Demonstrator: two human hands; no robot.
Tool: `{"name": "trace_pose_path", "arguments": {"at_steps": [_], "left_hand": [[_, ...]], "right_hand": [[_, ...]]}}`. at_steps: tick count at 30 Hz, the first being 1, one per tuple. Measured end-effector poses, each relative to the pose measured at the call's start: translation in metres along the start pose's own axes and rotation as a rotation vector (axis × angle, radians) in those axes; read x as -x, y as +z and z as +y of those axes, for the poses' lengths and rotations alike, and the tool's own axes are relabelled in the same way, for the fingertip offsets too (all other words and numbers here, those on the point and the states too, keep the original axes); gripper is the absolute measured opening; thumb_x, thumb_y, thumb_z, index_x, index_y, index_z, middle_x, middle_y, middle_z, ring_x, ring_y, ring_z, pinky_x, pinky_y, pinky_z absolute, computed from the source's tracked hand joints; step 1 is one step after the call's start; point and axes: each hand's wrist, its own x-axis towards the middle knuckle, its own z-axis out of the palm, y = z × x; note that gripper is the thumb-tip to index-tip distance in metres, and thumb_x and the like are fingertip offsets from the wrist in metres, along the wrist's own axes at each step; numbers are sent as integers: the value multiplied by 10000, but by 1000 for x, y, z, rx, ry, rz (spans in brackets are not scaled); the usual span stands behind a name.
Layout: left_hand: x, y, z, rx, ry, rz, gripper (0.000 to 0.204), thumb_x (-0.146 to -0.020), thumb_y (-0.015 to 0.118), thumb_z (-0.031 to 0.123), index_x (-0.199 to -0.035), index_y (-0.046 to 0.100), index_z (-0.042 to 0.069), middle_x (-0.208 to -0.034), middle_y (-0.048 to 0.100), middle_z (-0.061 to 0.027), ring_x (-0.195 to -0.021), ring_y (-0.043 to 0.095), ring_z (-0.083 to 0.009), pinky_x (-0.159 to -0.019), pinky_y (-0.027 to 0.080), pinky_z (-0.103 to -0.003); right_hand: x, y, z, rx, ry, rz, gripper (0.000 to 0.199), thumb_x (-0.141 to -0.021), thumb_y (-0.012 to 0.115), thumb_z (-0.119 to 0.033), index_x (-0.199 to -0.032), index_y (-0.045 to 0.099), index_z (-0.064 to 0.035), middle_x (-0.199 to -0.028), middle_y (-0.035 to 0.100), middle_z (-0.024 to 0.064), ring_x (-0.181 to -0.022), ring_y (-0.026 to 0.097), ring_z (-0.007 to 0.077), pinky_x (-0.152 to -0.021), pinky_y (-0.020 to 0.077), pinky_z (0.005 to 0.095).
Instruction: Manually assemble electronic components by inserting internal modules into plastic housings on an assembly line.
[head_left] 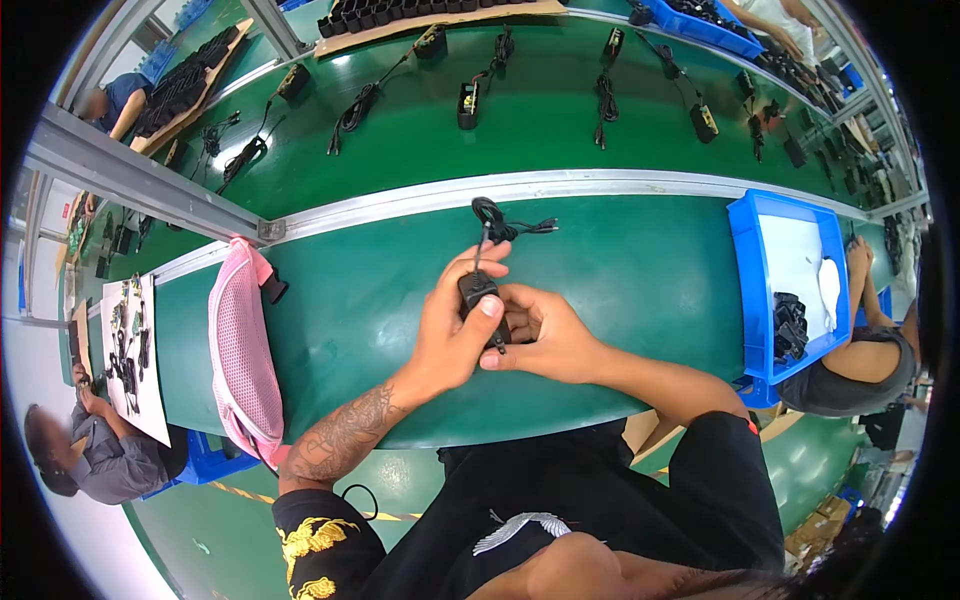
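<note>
Over the middle of the green bench, my left hand (452, 325) is closed around a black power adapter (479, 288), its thumb lying on the casing. My right hand (545, 335) comes in from the right, its curled fingers and thumb at the adapter's lower end, also gripping it. From the top of the casing a cable leads up to a bundled black cord (490, 212), which rests on the bench beyond my hands with its plug end pointing right. My fingers cover part of the casing.
A pink mesh bag (240, 350) lies at the bench's left. At right stands a blue tray (757, 290) holding black parts (789, 325) and a white item. Beyond the metal rail (520, 185), several open adapters with cords lie on a green surface (400, 150). Other people work at both sides.
</note>
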Motion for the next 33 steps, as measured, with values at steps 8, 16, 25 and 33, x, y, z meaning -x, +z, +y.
{"name": "trace_pose_path", "arguments": {"at_steps": [8,16,25,33], "left_hand": [[-5,1,7,435,-213,-37,302,-1008,641,239,-1178,558,3,-1269,662,-233,-1318,558,-302,-1112,437,-462],[0,-2,-1,486,-328,20,374,-954,705,340,-1072,573,11,-1144,684,-228,-1173,625,-290,-1002,520,-459],[-5,3,14,255,-403,222,294,-874,807,168,-954,552,46,-957,667,-84,-773,626,-90,-652,543,-250],[-7,8,13,382,-253,234,316,-880,786,113,-1095,572,25,-1049,723,-124,-857,655,-131,-807,567,-285]], "right_hand": [[-3,-5,1,-116,129,-1,567,-828,852,-111,-1301,577,35,-1158,690,91,-900,656,85,-636,498,229],[-7,-17,-18,-154,286,-138,460,-881,808,-142,-1265,609,15,-1139,697,76,-927,649,80,-648,504,236],[3,-10,-17,244,85,15,310,-955,723,-112,-1222,639,22,-1085,712,91,-970,699,162,-822,572,300],[-6,-12,-9,-165,197,-10,281,-944,718,-50,-1203,655,39,-1022,731,79,-946,686,129,-816,562,293]]}}
